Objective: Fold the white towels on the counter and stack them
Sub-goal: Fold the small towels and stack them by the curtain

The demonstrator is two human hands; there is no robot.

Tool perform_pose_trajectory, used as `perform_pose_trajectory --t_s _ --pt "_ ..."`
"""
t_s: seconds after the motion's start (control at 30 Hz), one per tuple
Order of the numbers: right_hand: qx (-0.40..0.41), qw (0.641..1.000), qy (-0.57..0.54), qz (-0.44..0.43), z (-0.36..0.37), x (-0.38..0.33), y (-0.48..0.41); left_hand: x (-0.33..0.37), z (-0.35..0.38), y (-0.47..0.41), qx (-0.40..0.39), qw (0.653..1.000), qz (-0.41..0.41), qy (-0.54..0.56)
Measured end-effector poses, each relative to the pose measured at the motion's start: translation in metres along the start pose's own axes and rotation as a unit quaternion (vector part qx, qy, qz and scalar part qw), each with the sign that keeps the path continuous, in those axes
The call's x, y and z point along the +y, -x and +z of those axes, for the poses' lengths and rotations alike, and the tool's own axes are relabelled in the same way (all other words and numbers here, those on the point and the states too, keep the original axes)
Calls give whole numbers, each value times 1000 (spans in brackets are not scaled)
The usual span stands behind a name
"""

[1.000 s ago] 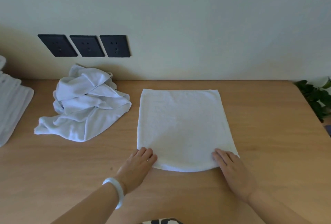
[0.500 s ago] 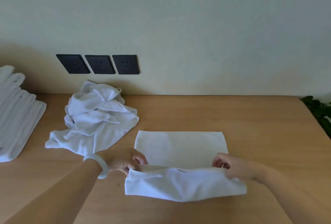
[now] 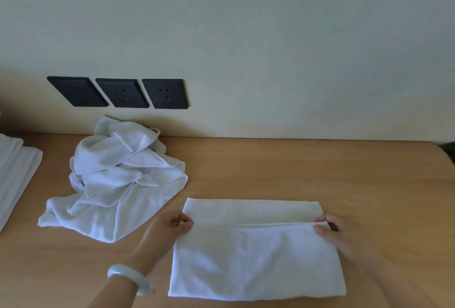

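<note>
Now the near half of the white towel (image 3: 256, 263) has been pulled further over its far half, flat on the wooden counter (image 3: 295, 172). Her left hand (image 3: 170, 227) and right hand (image 3: 337, 233) each pinch a corner. More crumpled towels (image 3: 118, 179) lie just left.

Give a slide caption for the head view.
Left hand and right hand pinch a half-folded white towel on the counter.

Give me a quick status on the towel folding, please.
Hands: left hand and right hand pinch the folded-over edge of the towel. Far strip not yet covered. Crumpled pile at left, clear of the fold.
</note>
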State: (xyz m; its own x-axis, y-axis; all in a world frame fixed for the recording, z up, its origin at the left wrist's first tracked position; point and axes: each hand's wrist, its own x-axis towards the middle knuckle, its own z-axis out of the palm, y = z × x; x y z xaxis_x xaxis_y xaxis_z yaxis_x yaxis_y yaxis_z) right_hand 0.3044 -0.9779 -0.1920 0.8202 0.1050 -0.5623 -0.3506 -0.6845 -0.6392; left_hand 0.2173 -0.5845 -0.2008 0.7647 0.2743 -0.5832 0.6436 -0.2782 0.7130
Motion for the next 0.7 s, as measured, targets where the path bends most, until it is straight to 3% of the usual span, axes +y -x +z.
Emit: perform_pose_trajectory --t_s 0.13,0.33,0.53,0.7 --pt "30 999 -20 -16 -17 -23 -7 23 -13 -17 40 998 45 27" --pt "128 989 71 -4 18 -23 -52 24 10 -47 93 992 37 -74" --pt "175 979 107 -10 28 -17 -53 17 14 -45 134 985 68 -80" --pt "212 956 204 -4 38 -20 -58 18 24 -45 192 972 78 -115"
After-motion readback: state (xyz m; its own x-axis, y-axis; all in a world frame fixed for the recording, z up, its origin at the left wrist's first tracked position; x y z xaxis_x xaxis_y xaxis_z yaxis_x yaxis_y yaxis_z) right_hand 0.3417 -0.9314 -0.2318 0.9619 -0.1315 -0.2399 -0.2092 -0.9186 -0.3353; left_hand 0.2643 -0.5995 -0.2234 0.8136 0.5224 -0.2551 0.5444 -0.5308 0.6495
